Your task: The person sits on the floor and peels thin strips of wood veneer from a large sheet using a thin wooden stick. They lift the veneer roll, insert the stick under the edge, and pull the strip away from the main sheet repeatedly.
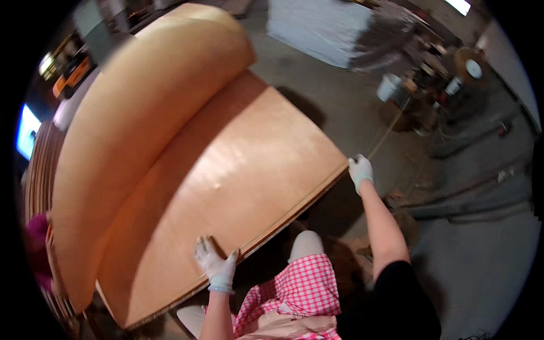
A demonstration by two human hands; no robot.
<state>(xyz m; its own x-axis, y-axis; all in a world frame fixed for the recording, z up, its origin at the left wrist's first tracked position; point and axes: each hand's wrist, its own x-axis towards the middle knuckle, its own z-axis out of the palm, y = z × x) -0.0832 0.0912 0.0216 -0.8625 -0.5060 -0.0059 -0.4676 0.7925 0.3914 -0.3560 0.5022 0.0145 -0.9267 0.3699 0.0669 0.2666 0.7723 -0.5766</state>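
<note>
A stack of thin wooden sheets with a smooth, pale brown top lies in front of me. Over its far left side a large wood veneer sheet bends up in a broad curl. My left hand, in a white glove, rests on the near edge of the stack with its fingers spread. Out at the right corner, my right hand, also gloved, has its fingers closed round the corner of the top sheet. How many layers it grips is hidden.
At the left edge a person in a purple sleeve stands beside the curled sheet. A white wrapped block is at the back. To the right are a white bucket, cluttered equipment and dark lengths of material on the floor.
</note>
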